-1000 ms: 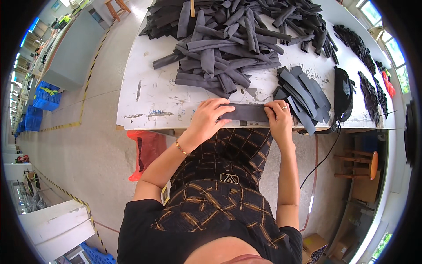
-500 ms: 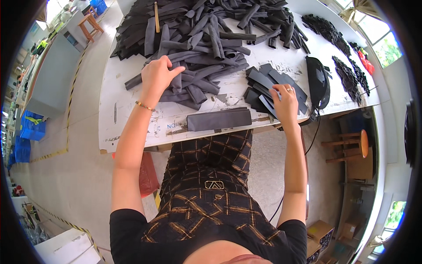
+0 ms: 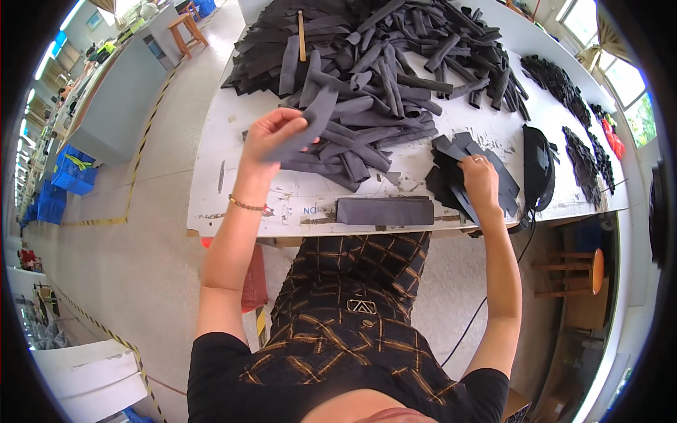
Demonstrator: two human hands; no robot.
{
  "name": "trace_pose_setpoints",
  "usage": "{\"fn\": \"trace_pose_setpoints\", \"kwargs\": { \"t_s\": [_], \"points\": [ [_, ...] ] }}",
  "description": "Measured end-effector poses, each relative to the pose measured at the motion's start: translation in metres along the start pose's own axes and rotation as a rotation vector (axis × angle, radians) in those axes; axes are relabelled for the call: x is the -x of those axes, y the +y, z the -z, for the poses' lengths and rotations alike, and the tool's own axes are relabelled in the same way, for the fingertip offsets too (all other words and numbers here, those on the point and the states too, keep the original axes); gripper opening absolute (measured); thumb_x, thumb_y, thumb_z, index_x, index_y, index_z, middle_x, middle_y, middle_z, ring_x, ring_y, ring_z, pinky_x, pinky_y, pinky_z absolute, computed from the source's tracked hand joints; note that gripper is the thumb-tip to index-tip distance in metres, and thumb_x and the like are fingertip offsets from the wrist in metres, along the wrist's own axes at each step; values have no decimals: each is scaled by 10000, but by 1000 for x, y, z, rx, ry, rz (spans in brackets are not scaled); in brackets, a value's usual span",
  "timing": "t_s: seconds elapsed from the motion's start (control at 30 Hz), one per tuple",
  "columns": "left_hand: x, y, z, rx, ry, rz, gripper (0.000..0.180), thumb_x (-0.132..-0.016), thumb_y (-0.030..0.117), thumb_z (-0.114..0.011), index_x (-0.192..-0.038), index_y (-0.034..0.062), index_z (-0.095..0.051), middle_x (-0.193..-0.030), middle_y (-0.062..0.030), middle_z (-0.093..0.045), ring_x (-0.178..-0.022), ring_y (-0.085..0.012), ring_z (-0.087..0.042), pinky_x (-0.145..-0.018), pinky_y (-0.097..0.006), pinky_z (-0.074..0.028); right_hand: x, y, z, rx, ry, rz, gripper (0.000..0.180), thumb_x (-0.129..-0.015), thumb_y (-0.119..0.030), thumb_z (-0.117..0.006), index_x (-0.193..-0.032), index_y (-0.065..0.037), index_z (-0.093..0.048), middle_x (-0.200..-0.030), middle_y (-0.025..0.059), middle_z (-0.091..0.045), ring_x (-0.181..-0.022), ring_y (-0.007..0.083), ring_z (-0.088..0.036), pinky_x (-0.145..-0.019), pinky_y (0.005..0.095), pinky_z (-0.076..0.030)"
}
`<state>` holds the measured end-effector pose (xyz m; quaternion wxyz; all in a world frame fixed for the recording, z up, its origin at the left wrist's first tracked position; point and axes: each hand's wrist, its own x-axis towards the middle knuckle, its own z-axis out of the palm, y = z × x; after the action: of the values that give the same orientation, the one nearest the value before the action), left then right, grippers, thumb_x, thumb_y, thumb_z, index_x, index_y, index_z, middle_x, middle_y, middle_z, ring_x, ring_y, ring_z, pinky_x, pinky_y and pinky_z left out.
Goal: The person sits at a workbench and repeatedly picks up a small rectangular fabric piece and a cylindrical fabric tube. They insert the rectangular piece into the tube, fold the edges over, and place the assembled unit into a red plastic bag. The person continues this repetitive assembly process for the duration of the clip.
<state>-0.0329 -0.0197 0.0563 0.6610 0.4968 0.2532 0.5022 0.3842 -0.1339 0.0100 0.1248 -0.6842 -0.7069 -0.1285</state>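
My left hand (image 3: 271, 137) pinches a dark grey fabric strip (image 3: 319, 114), raised above the near left of a heap of similar strips (image 3: 356, 137). The strip's lower end blurs across the palm. Over to the right, my right hand (image 3: 481, 185) has its fingers closed at the edge of a flat black piece in a loose stack of thin, stiff-looking black pieces (image 3: 504, 176). The fingertips are partly hidden there. Between my hands, by the table's front edge, lies a flat, dark grey fabric piece (image 3: 384, 211).
A large pile of dark fabric (image 3: 261, 60) covers the back of the white table (image 3: 282, 224), with a wooden stick (image 3: 302, 37) on it. A black rounded object (image 3: 537, 168) with a cable stands right of the stack. Small black heaps (image 3: 582, 155) lie farther right.
My left hand has picked up a fabric strip from the heap and lifted it. My right hand stays at the black stack. The whole view has shifted, moving the table rightward in the picture.
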Motion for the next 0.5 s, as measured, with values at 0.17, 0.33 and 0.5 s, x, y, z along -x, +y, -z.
{"fn": "trace_pose_setpoints", "kwargs": {
  "t_s": [0.17,0.33,0.5],
  "points": [
    [-3,8,-21,-117,-130,-298,152,-859,-57,-693,-997,1,-671,-1093,-87,-691,-970,-133,-643,-852,-223,-500,-3,-18,41,-290,432,-89,269,-925,11,-521,-1160,-44,-640,-969,135,-667,-933,302,-635,-873,381,-487],
    [-8,8,-38,-639,-30,-655,114,-909,32,-686,-1017,64,-666,-947,-18,-622,-793,-63,-606,-611,-184,-420,0,-72,74,-891,439,-303,305,-945,22,-525,-1244,-41,-518,-955,80,-566,-874,125,-522,-809,267,-439],
    [6,-15,-61,-244,103,-239,135,-964,104,-640,-1042,-6,-641,-985,-59,-652,-719,-125,-684,-556,-223,-519,16,-121,79,-1054,280,-122,357,-872,-58,-729,-1100,-29,-456,-954,22,-473,-852,107,-458,-760,234,-406]
  ]
}}
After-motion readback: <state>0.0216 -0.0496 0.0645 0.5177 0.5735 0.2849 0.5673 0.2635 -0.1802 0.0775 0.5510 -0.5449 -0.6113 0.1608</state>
